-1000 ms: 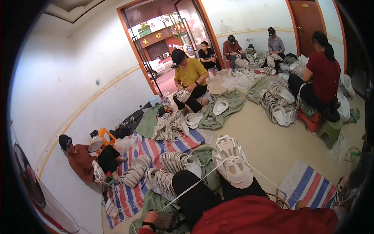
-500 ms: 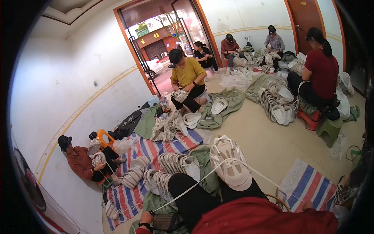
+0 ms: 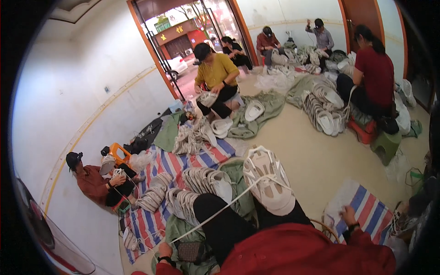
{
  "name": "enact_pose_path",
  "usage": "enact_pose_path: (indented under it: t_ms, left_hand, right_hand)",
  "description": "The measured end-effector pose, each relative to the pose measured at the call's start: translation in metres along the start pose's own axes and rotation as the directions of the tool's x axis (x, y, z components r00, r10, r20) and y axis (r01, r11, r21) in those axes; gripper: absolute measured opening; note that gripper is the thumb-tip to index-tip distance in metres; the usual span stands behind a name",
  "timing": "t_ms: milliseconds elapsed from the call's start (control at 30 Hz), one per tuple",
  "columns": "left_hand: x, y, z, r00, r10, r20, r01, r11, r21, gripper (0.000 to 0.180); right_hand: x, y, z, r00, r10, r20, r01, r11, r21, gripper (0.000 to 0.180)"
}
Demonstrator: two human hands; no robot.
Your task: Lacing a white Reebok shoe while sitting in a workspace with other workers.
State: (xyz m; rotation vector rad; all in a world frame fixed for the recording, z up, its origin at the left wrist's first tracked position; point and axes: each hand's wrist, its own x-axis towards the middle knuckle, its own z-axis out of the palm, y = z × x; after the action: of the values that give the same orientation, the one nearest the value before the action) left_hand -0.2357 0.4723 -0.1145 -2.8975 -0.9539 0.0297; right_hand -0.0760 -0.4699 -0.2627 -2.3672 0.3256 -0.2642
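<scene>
A beige and white sneaker upper point(image 3: 269, 183) rests on my right knee, its toe cap toward me. A pale shoelace point(image 3: 215, 211) crosses it and runs taut down to the lower left. My left hand point(image 3: 165, 250) is closed on that lace, low beside my left knee. My right hand point(image 3: 349, 215) is off to the right, above a striped sheet point(image 3: 365, 207). Its fingers look partly apart, and no lace can be seen running to it. Nested rows of similar uppers point(image 3: 206, 181) stand by my left knee.
A red, white and blue striped sheet point(image 3: 158, 222) covers the floor at left. Several people sit around, handling uppers: one in yellow point(image 3: 217, 73) ahead, one in red point(image 3: 376, 68) at right, one by the wall point(image 3: 94, 181). A green stool point(image 3: 387, 146) stands right.
My right hand has come up into view at the right, and the lace no longer stretches from the upper toward it. The left hand, still on the lace, has shifted slightly left.
</scene>
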Motion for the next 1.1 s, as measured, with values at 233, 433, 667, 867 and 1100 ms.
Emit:
enact_pose_path:
  t_ms: [233, 433, 667, 867, 1100]
  left_hand:
    - [-0.014, -0.032, 0.009, 0.992, -0.018, 0.128, 0.003, 0.993, 0.114, 0.016]
    - [0.002, -0.001, -0.011, 0.962, -0.065, -0.266, 0.013, 0.981, -0.194, 0.011]
    - [0.03, 0.116, -0.109, 0.881, 0.154, -0.446, -0.355, 0.84, -0.411, 0.015]
    - [0.0, 0.266, -0.215, 0.879, 0.224, -0.42, -0.469, 0.564, -0.68, 0.017]
    - [-0.008, 0.405, -0.243, 0.837, 0.394, -0.378, -0.485, 0.216, -0.848, 0.014]
  right_hand:
    - [0.099, -0.358, -0.017, 0.906, -0.399, 0.144, 0.215, 0.724, 0.655, 0.014]
    - [0.102, -0.465, -0.003, 0.819, -0.552, 0.154, 0.295, 0.637, 0.712, 0.013]
    - [0.1, -0.45, 0.033, 0.852, -0.493, 0.178, 0.239, 0.668, 0.705, 0.01]
    - [0.097, -0.447, 0.031, 0.884, -0.413, 0.22, 0.11, 0.64, 0.761, 0.008]
    - [0.101, -0.446, 0.036, 0.89, -0.427, 0.159, 0.194, 0.672, 0.715, 0.008]
